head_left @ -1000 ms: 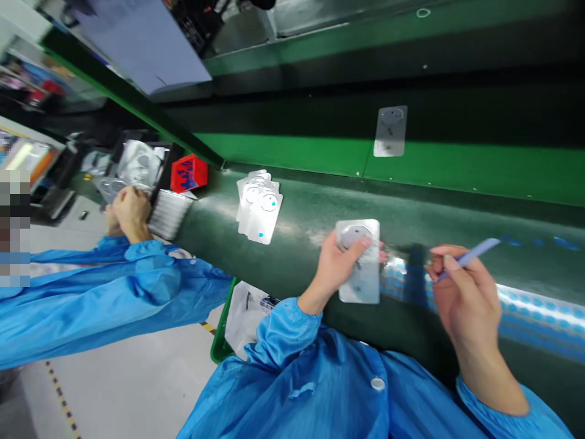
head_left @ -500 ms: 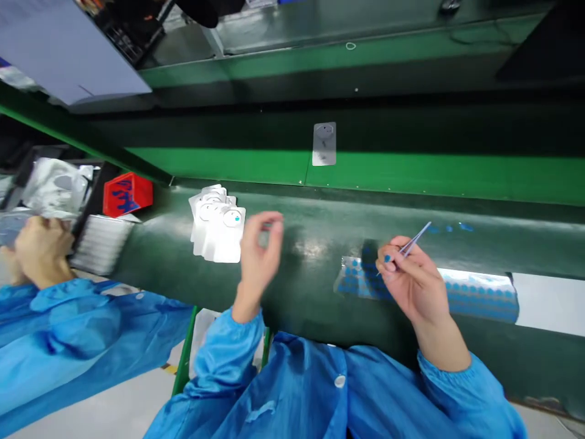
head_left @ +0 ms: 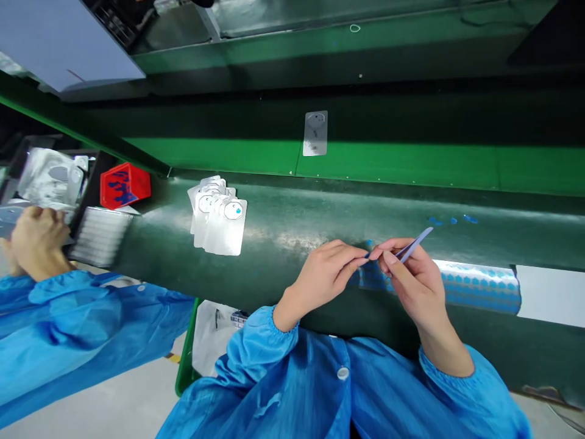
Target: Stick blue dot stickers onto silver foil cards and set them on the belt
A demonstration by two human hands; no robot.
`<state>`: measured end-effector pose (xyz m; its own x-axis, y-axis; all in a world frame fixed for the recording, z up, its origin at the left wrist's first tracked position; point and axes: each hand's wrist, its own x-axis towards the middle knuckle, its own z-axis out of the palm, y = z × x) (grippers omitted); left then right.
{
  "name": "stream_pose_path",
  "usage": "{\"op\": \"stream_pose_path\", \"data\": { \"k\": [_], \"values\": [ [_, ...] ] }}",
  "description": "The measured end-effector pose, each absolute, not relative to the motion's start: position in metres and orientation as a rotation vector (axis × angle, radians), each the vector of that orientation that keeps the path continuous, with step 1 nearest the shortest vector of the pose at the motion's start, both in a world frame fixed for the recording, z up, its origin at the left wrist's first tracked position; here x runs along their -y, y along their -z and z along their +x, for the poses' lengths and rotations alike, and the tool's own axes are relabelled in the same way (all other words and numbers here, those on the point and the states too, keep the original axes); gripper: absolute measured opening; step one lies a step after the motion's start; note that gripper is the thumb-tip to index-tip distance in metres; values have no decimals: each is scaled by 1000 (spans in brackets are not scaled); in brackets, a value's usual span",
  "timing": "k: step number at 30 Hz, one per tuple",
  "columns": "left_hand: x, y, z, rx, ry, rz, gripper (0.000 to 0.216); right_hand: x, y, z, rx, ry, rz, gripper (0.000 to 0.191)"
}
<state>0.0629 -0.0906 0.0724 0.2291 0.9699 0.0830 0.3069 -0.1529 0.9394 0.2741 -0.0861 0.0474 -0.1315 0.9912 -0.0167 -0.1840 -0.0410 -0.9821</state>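
My right hand (head_left: 418, 283) is closed around a pair of tweezers (head_left: 417, 242), whose end points up and to the right. My left hand (head_left: 322, 274) meets its fingertips, thumb and fingers pinched on a small blue piece (head_left: 367, 255). Under and beside my right hand lies a clear sheet with rows of blue dots (head_left: 478, 289), its right part curled up. Left of my hands is a loose pile of white cards (head_left: 226, 228); the front card bears a blue dot within a printed circle.
One more card (head_left: 315, 134) leans against the green ledge. Small blue scraps (head_left: 453, 221) lie behind the sheet, and white paper (head_left: 551, 296) to its right. At left are a red bin (head_left: 125, 186), a ridged white tray (head_left: 101, 236) and a co-worker's hands (head_left: 39, 241). A green crate (head_left: 186, 372) stands below.
My left hand has moved right, from beside the card pile to my right hand, and its fingers have closed on the small blue piece. My right hand still holds the tweezers.
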Motion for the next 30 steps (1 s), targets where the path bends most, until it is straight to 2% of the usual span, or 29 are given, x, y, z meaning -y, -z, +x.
{"op": "stream_pose_path", "data": {
  "k": [5, 9, 16, 19, 23, 27, 30],
  "values": [
    [93, -72, 65, -1210, -984, 1364, 29, 85, -46, 272, 1144, -1366, -1067, 21],
    [94, -72, 66, -1086, -976, 1057, 39, 83, -46, 279, 1166, -1237, -1148, 26],
    [94, -59, 70, -767, -947, 601, 55, 87, -68, 289, 1319, -831, -1205, 23],
    [97, -54, 76, -621, -965, 333, 62, 92, -76, 285, 1257, -887, -1039, 24],
    [102, -59, 85, -475, -906, 105, 60, 90, -77, 281, 1408, -851, -905, 14],
    [105, -64, 89, -460, -829, 42, 61, 78, -72, 283, 1605, -858, -783, 18],
    [105, -62, 91, -440, -794, 11, 48, 69, -68, 287, 1689, -964, -658, 22]
  ]
}}
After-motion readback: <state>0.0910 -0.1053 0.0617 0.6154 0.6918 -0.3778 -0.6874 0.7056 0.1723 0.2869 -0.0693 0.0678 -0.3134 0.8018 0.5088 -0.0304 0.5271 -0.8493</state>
